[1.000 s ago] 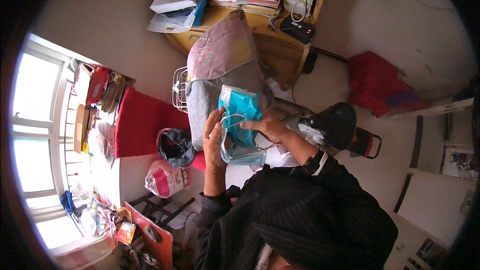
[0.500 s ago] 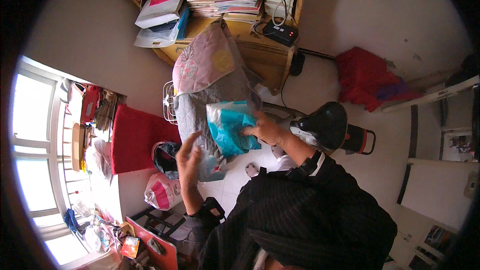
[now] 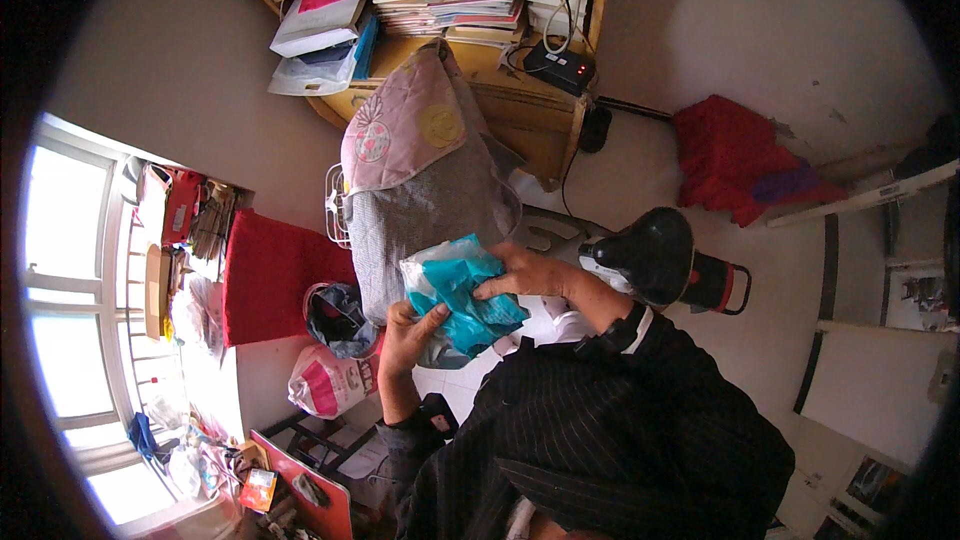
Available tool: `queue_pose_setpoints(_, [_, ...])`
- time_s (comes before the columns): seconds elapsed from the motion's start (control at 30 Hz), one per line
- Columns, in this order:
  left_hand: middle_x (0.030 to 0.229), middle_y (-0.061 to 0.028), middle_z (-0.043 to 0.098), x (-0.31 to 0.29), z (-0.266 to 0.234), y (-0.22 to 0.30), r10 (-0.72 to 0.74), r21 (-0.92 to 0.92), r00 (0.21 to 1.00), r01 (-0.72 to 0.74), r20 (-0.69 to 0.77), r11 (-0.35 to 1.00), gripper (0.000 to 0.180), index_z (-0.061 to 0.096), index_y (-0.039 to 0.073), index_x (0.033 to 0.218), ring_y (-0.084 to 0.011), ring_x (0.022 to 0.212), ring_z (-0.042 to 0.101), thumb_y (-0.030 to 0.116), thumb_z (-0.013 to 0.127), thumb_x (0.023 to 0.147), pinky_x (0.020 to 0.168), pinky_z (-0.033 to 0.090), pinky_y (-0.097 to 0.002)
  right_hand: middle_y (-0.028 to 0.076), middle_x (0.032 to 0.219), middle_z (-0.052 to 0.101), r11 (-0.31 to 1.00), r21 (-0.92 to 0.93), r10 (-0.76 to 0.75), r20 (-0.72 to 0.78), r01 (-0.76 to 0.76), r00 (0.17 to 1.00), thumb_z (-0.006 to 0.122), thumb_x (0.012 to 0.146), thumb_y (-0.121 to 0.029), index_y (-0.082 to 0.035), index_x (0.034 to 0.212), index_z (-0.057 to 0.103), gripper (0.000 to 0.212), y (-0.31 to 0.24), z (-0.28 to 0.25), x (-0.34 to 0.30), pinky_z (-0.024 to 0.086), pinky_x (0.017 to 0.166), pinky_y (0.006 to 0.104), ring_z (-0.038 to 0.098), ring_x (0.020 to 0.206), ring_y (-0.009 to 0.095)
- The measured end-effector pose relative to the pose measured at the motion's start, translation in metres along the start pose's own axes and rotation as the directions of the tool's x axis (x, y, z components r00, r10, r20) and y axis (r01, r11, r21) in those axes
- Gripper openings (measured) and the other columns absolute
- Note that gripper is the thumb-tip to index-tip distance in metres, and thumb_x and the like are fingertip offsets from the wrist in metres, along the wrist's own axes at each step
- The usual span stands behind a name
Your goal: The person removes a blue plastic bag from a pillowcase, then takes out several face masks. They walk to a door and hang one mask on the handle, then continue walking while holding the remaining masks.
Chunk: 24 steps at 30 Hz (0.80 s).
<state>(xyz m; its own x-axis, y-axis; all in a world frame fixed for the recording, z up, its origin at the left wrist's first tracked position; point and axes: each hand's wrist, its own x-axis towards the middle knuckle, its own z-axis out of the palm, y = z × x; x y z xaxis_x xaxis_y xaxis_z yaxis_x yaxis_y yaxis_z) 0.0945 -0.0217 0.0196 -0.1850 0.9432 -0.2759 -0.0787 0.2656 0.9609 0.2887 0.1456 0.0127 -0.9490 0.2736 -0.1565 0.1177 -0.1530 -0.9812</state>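
A crinkled teal and clear plastic bag (image 3: 460, 295) is held up between my hands in front of my body. My right hand (image 3: 525, 275) grips its right side, thumb across the front. At the lower left edge, my left hand (image 3: 408, 335) pinches the bag with the thumb on top. Whatever the bag may contain cannot be made out. Just beyond it lies a grey cloth (image 3: 425, 220), with a pink quilted cloth (image 3: 400, 135) over its far end.
A black bicycle saddle (image 3: 660, 255) stands at my right. To the left are a red cloth-covered piece (image 3: 285, 280), a bin with dark fabric (image 3: 342, 318) and a pink-white bag (image 3: 325, 380). A wooden bookshelf (image 3: 530, 105) stands ahead.
My left hand, earlier apart with fingers raised, has come in and taken hold of the bag's left edge. The bag has moved slightly down toward my body.
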Motion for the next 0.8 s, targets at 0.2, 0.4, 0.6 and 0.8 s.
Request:
queue_pose_setpoints(0.2, [0.091,-0.0031,0.067,0.003,0.009,-0.009,-0.023,-0.097,0.998,0.017,-0.066,0.995,0.026,0.064,-0.002,0.102,-0.0093,0.079,0.061,0.022,0.065,0.090,0.071,0.050,-0.0262,0.010,0.108,0.067,0.996,0.079,-0.037,-0.013,0.038,0.999,0.070,0.080,-0.021,-0.004,0.120,0.059,0.045,0.007,-0.005,0.004,0.045,0.093,0.0357,0.061,0.100,0.020])
queue_pose_setpoints(0.4, [0.095,-0.0020,0.066,0.007,0.016,-0.020,-0.006,-0.206,0.997,-0.011,-0.080,0.979,0.021,0.064,-0.001,0.104,-0.0095,0.082,0.060,0.016,0.062,0.091,0.073,0.048,-0.0246,0.007,0.110,0.065,0.973,0.224,0.079,-0.064,-0.063,0.995,0.067,0.081,-0.016,-0.006,0.122,0.059,0.042,0.007,-0.003,0.000,0.046,0.092,0.0324,0.060,0.101,0.017])
queue_pose_setpoints(0.6, [0.097,-0.0026,0.067,0.013,0.020,-0.039,-0.029,-0.350,0.990,-0.021,-0.139,0.937,0.021,0.065,0.000,0.107,-0.0102,0.085,0.062,0.007,0.057,0.089,0.078,0.049,-0.0256,0.011,0.122,0.061,0.984,0.176,-0.021,-0.076,0.035,0.997,0.068,0.084,-0.017,-0.007,0.122,0.060,0.040,0.024,-0.006,0.005,0.042,0.100,0.0380,0.057,0.113,0.023])
queue_pose_setpoints(0.8, [0.099,-0.0034,0.068,0.020,0.021,-0.061,0.008,-0.377,0.992,-0.056,-0.127,0.924,0.023,0.065,0.000,0.108,-0.0110,0.087,0.062,0.005,0.053,0.088,0.080,0.050,-0.0263,0.011,0.129,0.056,0.947,0.313,0.078,0.009,-0.077,0.997,0.064,0.088,-0.023,-0.012,0.125,0.058,0.039,0.065,-0.010,0.022,0.042,0.103,0.0405,0.055,0.117,0.024])
